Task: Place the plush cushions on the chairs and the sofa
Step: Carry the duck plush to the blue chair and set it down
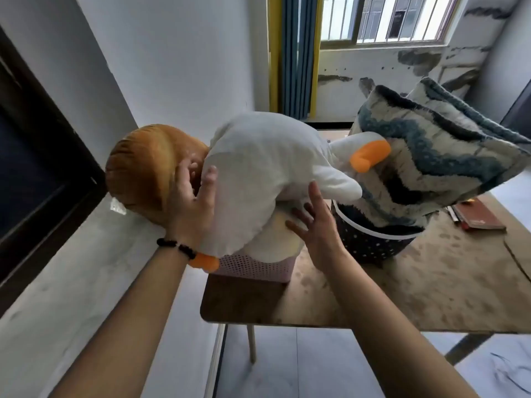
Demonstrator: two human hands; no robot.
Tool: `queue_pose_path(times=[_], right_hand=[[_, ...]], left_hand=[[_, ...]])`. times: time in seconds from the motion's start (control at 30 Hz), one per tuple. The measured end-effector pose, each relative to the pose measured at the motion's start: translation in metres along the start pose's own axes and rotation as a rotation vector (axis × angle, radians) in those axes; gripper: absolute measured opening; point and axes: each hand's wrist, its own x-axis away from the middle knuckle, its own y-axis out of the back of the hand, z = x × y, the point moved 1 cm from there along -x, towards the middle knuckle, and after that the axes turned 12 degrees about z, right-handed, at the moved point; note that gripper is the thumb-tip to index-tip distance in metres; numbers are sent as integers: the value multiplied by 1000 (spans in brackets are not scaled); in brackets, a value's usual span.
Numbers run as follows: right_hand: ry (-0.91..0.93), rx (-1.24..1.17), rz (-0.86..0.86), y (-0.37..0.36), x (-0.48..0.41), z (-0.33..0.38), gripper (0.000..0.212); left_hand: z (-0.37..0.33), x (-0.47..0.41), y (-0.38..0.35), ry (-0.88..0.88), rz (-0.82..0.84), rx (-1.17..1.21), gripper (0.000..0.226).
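White goose plush (258,168): we see it lying on its side across the top of the pink basket (255,267), its orange beak (369,156) pointing right and one orange foot (204,261) hanging at the lower left.
Left hand (192,196): pressed flat against the plush's left flank; its fingers (212,175) are spread apart and fairly straight, the thumb lying toward the brown cushion. A bead bracelet (175,245) sits on the wrist.
Right hand (313,225): under the plush's belly, its fingers (314,193) splayed and straight, the tips touching the white fabric.
Brown round cushion (138,173): just left of the plush, behind the left hand; we cannot tell what it rests on.
Blue-and-cream cushion (431,156): standing tilted in the dark dotted basket (370,239), to the right of the plush and touching its beak end.
Tabletop (431,282): wooden, carrying both baskets side by side.
Notebook (479,216): reddish-brown, lying at the far right of the tabletop, beyond the dotted basket.
Curtain (296,53): blue and yellow, hanging beside a barred window behind.
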Motion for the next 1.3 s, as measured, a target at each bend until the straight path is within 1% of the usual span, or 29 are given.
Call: queue_pose_path(times=[0.1, 0.13, 0.2, 0.3, 0.37, 0.43, 0.53, 0.57, 0.6, 0.7, 0.77, 0.8, 0.83, 0.87, 0.9, 0.93, 0.97, 1.0, 1.03, 1.1, 1.17, 1.23, 1.3], right_hand=[[-55, -50, 74, -8, -16, 12, 43], [-62, -65, 90, -10, -18, 15, 41], [-56, -120, 97, -13, -20, 14, 50], [14, -192, 169, -26, -13, 15, 54], [65, -228, 218, -36, -6, 26, 56], [144, -264, 217, -42, 2, 43, 65], [256, -341, 202, -44, 17, 68, 91], [280, -383, 194, -41, 27, 74, 93], [293, -407, 186, -37, 39, 80, 88], [326, -444, 92, -9, 80, 85, 65], [390, -426, 20, 14, 114, 85, 43], [437, -416, -32, 28, 133, 83, 41], [470, -391, -78, 39, 152, 81, 38], [499, -350, -151, 57, 174, 75, 33], [519, -304, -243, 74, 199, 70, 40], [543, -261, -301, 89, 224, 64, 57], [532, -244, -350, 102, 245, 57, 71], [529, -250, -394, 115, 270, 51, 79], [539, -258, -446, 125, 293, 47, 80], [578, -298, -540, 147, 339, 46, 72], [632, -313, -607, 167, 376, 51, 70], [687, -325, -686, 195, 415, 57, 65], [736, -360, -749, 222, 448, 64, 78]], left_hand=[[-4, -25, -8, 278, 235, 395, 69], [-9, -29, -9, 320, 303, 491, 65], [-11, -23, -13, 290, 328, 477, 51], [-19, -11, -9, 174, 270, 457, 26], [-29, -6, -4, 88, 249, 444, 19], [-44, 1, 3, -24, 247, 425, 27], [-73, 16, 10, -190, 257, 387, 44], [-83, 23, 8, -247, 274, 377, 48], [-90, 31, 5, -298, 303, 361, 53], [-101, 58, -13, -380, 455, 370, 64], [-108, 76, -30, -413, 593, 485, 69], [-113, 85, -39, -418, 639, 563, 72], [-114, 88, -50, -393, 649, 658, 78], [-116, 93, -67, -310, 674, 761, 89], [-120, 99, -89, -187, 740, 877, 99], [-126, 108, -111, -110, 825, 935, 102], [-133, 119, -130, -108, 899, 916, 97], [-142, 135, -150, -136, 972, 853, 91], [-151, 153, -170, -168, 1035, 821, 87], [-178, 194, -202, -206, 1117, 801, 84], [-202, 230, -226, -252, 1176, 787, 79], [-229, 263, -256, -287, 1272, 773, 76], [-250, 290, -291, -289, 1371, 767, 76]])
